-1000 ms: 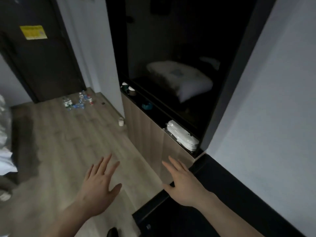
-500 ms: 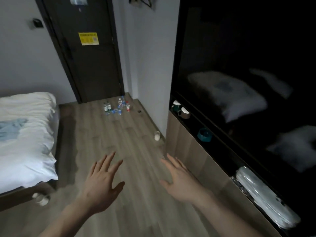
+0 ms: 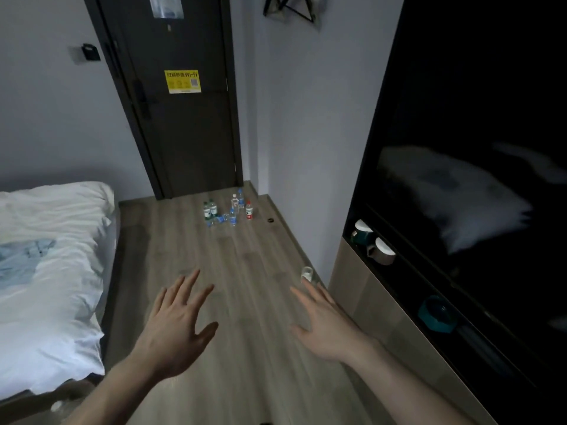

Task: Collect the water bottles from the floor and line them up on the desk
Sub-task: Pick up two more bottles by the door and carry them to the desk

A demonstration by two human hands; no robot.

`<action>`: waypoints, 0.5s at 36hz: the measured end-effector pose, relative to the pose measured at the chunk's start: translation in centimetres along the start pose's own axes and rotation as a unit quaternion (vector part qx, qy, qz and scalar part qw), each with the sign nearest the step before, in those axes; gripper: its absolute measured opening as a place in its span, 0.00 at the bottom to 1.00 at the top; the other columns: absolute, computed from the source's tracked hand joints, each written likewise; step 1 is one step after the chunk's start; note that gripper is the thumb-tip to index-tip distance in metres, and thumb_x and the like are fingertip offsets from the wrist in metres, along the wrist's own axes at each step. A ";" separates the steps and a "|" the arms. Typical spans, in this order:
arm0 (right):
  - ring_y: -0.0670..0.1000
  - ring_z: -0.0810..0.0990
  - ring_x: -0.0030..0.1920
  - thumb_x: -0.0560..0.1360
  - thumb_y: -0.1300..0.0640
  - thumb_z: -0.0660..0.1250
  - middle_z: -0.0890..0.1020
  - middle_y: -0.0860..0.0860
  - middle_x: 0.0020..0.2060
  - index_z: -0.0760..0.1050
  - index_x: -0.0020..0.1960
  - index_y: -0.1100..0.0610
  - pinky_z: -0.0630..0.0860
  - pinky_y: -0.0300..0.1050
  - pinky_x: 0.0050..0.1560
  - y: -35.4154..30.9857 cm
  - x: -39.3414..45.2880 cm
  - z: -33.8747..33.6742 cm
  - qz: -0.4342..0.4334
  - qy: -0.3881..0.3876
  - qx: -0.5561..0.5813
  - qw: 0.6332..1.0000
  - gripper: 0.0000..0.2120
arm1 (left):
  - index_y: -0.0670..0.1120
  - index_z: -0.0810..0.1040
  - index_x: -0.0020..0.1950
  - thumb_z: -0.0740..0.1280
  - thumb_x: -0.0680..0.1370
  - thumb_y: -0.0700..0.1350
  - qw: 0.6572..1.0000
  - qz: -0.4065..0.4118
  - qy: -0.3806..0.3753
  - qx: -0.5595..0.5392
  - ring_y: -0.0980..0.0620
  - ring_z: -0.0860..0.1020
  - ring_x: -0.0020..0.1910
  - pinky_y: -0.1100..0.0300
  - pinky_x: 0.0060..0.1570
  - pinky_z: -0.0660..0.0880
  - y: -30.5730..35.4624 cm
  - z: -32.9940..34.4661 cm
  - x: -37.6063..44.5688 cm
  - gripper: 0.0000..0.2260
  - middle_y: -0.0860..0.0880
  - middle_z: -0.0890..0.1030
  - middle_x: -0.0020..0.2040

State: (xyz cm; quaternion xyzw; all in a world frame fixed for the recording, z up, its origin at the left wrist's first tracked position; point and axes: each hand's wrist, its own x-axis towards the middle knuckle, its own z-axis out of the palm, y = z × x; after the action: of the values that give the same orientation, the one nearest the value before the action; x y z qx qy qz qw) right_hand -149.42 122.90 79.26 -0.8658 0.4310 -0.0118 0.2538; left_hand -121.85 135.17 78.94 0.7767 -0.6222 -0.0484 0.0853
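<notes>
While both of your hands are out in front of you, neither carries anything: your left hand [image 3: 175, 329] is spread with straight fingers, palm down over the floor [image 3: 245, 271], and your right hand [image 3: 325, 326] is just as relaxed and empty. Well ahead of both hands, at the foot of the dark door [image 3: 184, 118], stands the cluster of water bottles [image 3: 227, 208]. Most are upright; one or two with blue labels seem to lie on their sides, though they are too small to be sure. A red-labelled bottle [image 3: 249, 210] sits at the side of the cluster nearer your right hand.

Just beyond your right fingertips a small white cup-like thing [image 3: 306, 273] rests on the floor; what it is cannot be made out. To the right of your right hand runs the wooden counter [image 3: 362, 289], with mugs [image 3: 374, 246] and a teal dish [image 3: 435, 314] on its dark shelf. Left of your left hand lies the bed [image 3: 46, 271].

As far as can be judged, the task has barely begun: no bottle is in hand, none shows on the counter, and the whole group is yet to be fetched and lined up.
</notes>
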 end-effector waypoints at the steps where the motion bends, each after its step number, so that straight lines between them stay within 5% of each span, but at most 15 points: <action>1: 0.53 0.42 0.80 0.78 0.41 0.61 0.43 0.46 0.81 0.47 0.81 0.44 0.49 0.53 0.79 0.0 1.9 -0.4 -0.001 0.002 0.003 1.000 0.37 | 0.58 0.56 0.81 0.62 0.78 0.64 1.000 0.000 0.000 0.002 0.48 0.45 0.81 0.49 0.79 0.45 -0.7 -0.2 1.9 0.33 0.52 0.43 0.83; 18: 0.53 0.46 0.80 0.77 0.40 0.62 0.45 0.45 0.81 0.47 0.81 0.42 0.50 0.50 0.77 -7.2 34.6 -5.4 -0.058 -0.035 -0.046 0.997 0.38 | 0.53 0.70 0.76 0.53 0.70 0.68 0.997 -0.067 0.027 -0.036 0.43 0.57 0.80 0.41 0.75 0.57 -17.8 -2.7 24.5 0.37 0.47 0.58 0.81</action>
State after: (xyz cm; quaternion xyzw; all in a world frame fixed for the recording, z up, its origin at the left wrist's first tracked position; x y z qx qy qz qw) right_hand -123.66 98.18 80.40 -0.8999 0.3710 0.0236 0.2280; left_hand -98.92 115.29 78.91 0.8143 -0.5639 -0.0556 0.1263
